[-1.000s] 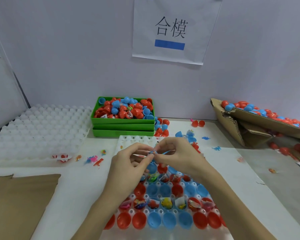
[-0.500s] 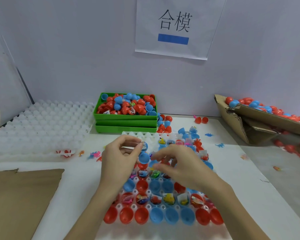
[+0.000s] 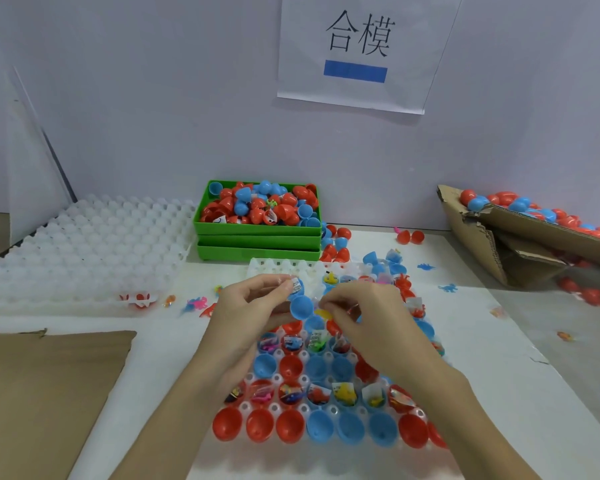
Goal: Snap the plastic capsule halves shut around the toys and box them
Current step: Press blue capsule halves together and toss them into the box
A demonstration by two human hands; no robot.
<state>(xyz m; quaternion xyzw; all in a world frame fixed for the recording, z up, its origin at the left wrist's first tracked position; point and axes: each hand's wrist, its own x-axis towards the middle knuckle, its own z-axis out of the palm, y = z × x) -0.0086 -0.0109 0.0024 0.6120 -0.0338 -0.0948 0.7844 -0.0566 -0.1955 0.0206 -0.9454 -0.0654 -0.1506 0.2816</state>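
Since half a second ago, both hands have drifted slightly up the tray [image 3: 257, 264], the left hand [image 3: 253, 313] now curled round a blue capsule half [image 3: 301, 306] with a wrapped toy at its mouth. The right hand [image 3: 364, 317] pinches something small and yellow just beside it. For a clean snap, I judge the wrapper should be tucked fully inside before the halves meet squarely.

One head-worn camera looks forward and down, close over the table [image 3: 499, 358].

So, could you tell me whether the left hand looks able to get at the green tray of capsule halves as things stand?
Probably not freely: the left hand grips a blue capsule half, though the way to the green tray looks unobstructed.
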